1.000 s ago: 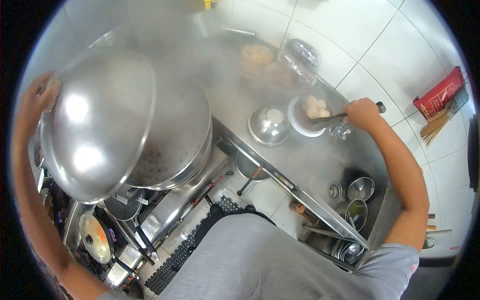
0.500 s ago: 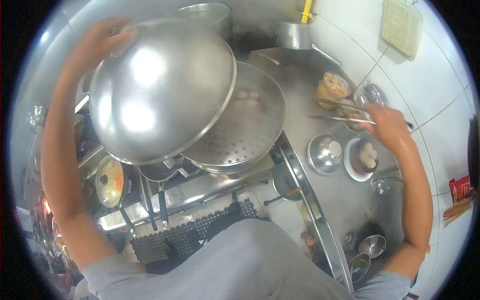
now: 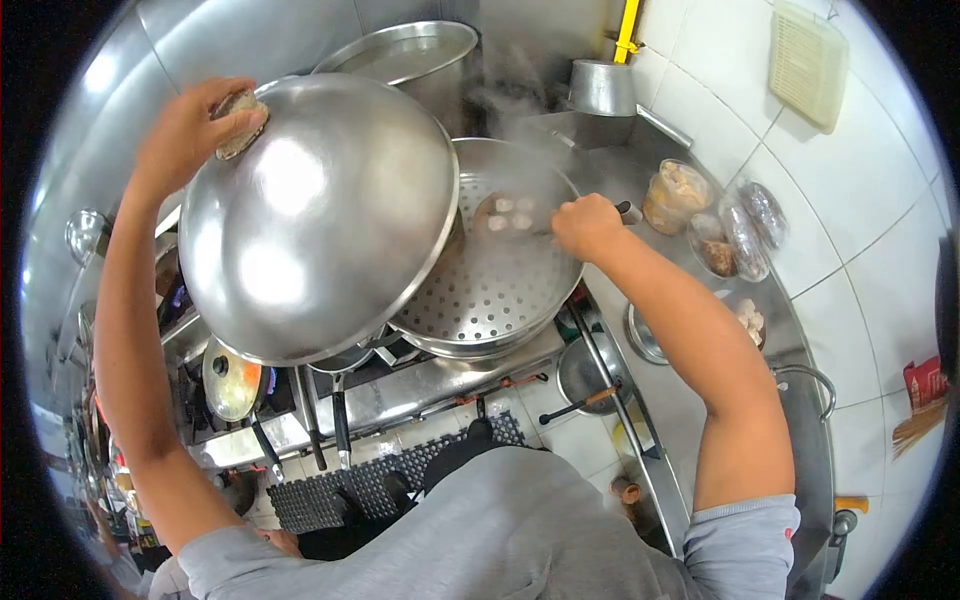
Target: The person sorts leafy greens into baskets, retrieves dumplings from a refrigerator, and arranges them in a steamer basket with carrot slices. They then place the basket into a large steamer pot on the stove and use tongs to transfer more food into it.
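My left hand grips the knob of a large domed steel lid, which is raised and tilted over the left part of a steamer with a perforated floor. Inside the steamer, several pale round pieces of food sit on a small dark dish, partly veiled by steam. My right hand is closed around tongs at the steamer's right rim, beside the food. Steam and my hand mostly hide the tongs' tips.
Behind the lid stands a tall pot. A small saucepan is at the back right. On the right counter are a plastic tub, wrapped packets and pale food. A lidded frying pan sits on the left burner.
My right hand has moved left with the tongs, from above the counter to the steamer. The lid is still held up, slightly lower in view.
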{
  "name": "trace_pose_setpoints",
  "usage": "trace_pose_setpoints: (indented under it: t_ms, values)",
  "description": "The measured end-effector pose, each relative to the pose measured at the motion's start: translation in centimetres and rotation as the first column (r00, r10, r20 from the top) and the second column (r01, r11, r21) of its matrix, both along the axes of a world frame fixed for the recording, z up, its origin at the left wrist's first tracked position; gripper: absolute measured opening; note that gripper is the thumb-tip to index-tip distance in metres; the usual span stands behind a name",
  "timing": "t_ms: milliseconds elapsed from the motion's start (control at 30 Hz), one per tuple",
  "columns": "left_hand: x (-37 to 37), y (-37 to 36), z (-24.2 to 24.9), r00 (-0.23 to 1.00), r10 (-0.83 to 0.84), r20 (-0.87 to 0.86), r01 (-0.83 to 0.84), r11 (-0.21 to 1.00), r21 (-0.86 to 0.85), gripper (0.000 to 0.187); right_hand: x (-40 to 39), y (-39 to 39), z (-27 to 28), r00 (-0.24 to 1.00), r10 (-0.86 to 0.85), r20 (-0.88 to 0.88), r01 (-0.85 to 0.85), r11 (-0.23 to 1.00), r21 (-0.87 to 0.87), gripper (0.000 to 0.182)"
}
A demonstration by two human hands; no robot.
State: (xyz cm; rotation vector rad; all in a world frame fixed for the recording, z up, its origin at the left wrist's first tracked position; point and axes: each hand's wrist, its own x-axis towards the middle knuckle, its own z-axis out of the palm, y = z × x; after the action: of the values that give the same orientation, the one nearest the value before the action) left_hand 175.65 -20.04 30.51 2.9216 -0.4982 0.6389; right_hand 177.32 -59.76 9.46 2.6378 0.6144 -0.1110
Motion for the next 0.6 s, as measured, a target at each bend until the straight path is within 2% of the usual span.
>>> trace_pose_setpoints:
  t_ms: [100,200,267,333,400,467,533,600]
  values:
    - [-0.1,-1.2,0.0,0.999,-0.046,0.003,0.046,0.999,-0.009,0.048,-0.8,-0.8,1.0,0.996,-0.08,-0.034,0.08,0.997,-0.001,0.026]
    - [0.4,-2.1,0.0,0.999,-0.04,-0.013,0.04,0.999,-0.002,0.05,-2.7,-2.3,3.7,0.992,-0.114,-0.047,0.117,0.99,0.075,0.032]
    - [0.8,-2.5,-0.3,0.998,-0.049,-0.031,0.048,0.999,-0.016,0.051,-4.3,-4.1,6.3,0.993,-0.096,0.064,0.088,0.99,0.11,0.034]
    - [3.2,-1.3,-1.2,0.979,-0.187,0.074,0.187,0.982,0.006,0.051,-7.4,-6.1,9.9,0.986,-0.114,0.119,0.1,0.988,0.119,0.034]
    - [4.2,-1.9,-2.2,0.98,-0.193,0.045,0.197,0.975,-0.102,0.05,-10.3,-9.4,12.3,0.973,-0.057,0.222,0.022,0.988,0.154,0.033]
    - [5.3,-3.1,-2.5,0.976,-0.216,-0.025,0.209,0.964,-0.164,0.047,-14.2,-12.2,14.9,0.96,-0.166,0.224,0.13,0.978,0.166,0.034]
    - [4.9,-5.5,-3.0,0.96,-0.28,-0.009,0.274,0.947,-0.167,0.045,-17.3,-13.9,16.5,0.945,-0.222,0.239,0.18,0.966,0.184,0.034]
    - [5.0,-7.3,-3.4,0.953,-0.302,0.011,0.299,0.94,-0.165,0.044,-20.4,-16.6,17.4,0.91,-0.353,0.216,0.337,0.935,0.11,0.032]
